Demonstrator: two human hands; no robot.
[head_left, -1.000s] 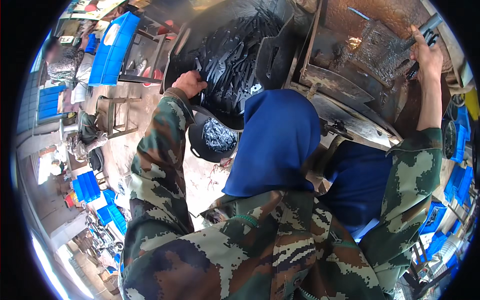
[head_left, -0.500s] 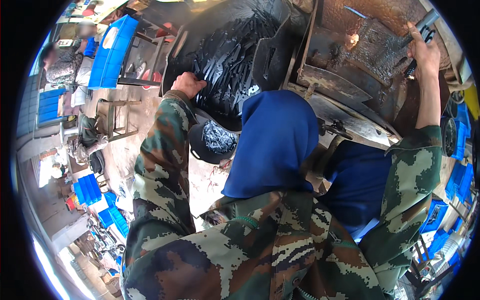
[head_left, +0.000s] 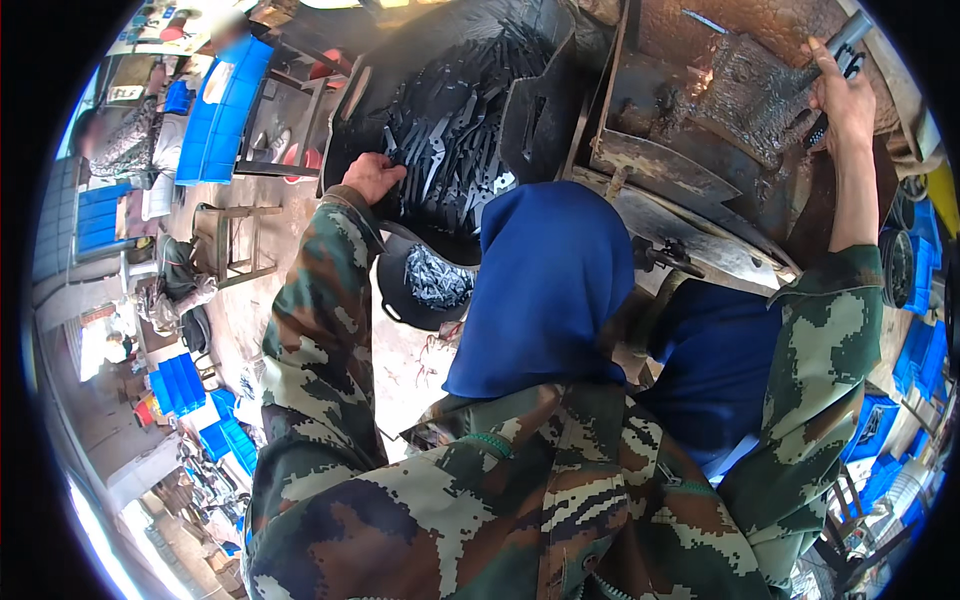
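The dark metal strips (head_left: 445,140) are heaped in the large black tub (head_left: 545,115), directly to the right of the left hand (head_left: 374,178), by which the near left edge of the heap is just met. Most of the strips are laid with their long axes pointing away from the body and leaning to the right, so they are presented lengthwise rather than across; a few are crossed at other angles. The left hand is seen with its fingers bent; whether a strip is pinched in it cannot be told. The right hand (head_left: 845,105) is placed well apart, on the far side of the wet, brown-coated metal trough (head_left: 625,155), with its fingers curled at the grey bar (head_left: 850,36); whether anything is gripped there cannot be told either. Nearer the body, below the tub, small silvery pieces (head_left: 438,277) are held in a black bucket (head_left: 395,290).
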